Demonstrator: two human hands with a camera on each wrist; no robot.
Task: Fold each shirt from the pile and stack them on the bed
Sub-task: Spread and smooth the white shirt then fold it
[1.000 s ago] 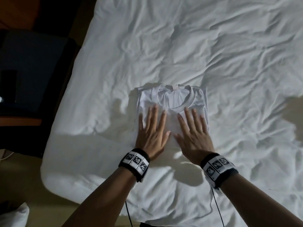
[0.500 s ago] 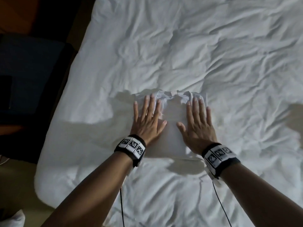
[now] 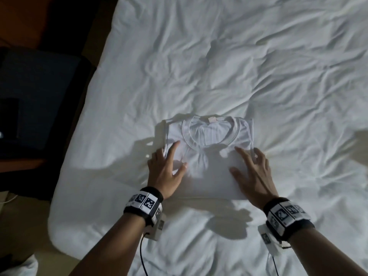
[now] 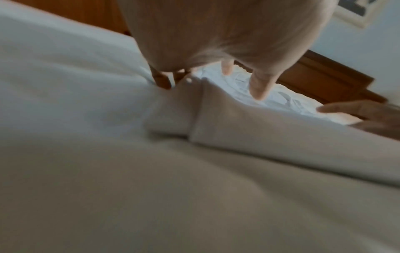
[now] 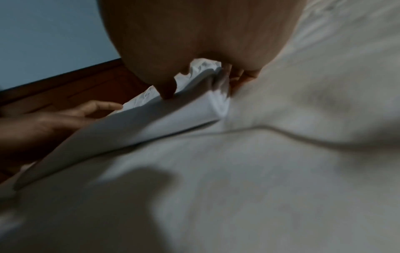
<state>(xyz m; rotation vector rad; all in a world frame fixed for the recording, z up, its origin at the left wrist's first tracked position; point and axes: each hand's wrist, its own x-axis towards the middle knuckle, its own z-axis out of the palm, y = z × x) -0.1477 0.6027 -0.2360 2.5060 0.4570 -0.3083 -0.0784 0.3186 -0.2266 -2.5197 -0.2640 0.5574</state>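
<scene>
Head view looks straight down on a white shirt (image 3: pixel 209 156) folded into a neat rectangle, lying flat near the lower left part of the bed (image 3: pixel 258 66), collar and neck label facing up and away from the person. The left hand (image 3: pixel 166 170) sits at the shirt's left edge: its forefinger reaches out over the cloth, the thumb rests on top, and the other fingers dip down at the side of the fold. The right hand (image 3: pixel 253 172) mirrors it on the right edge, forefinger and thumb spread on the fabric, outer fingers at the border where a seam curls up. From the left wrist view, the left hand's fingers (image 4: pixel 259 85) curl downward at the folded edge, some tucked between shirt and sheet; from the right wrist view, the right thumb (image 5: pixel 167 90) presses on top while the other fingers (image 5: pixel 240 77) go in beside or under the edge. Both look like light pinches of the shirt's sides, though the blur keeps me from being sure how firm. Each wrist wears a black band with square printed markers (image 3: pixel 144 202), cables trailing off. A dark piece of furniture (image 3: pixel 39 96) stands left of the bed.
</scene>
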